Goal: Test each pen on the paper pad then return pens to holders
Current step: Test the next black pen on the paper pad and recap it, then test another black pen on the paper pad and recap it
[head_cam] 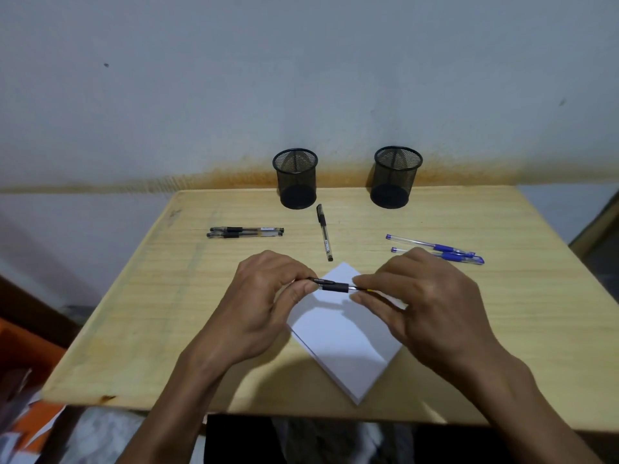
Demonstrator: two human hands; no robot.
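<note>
The wooden table (167, 296) is carrying everything, with the white paper pad (338, 333) lying cornerwise at the near edge, likely so it is sitting right under the hands. Two black mesh holders (295, 179) (395, 177) are standing empty at the back, waiting for the pens. Black pens (244, 232) (324, 232) are lying left and centre, blue pens (435, 249) right. Above the pad, the left hand (258, 306) is pinching the cap end of a black pen (335, 285) while the right hand (425, 303) is clamping its barrel, seemingly to uncap or recap it.
</note>
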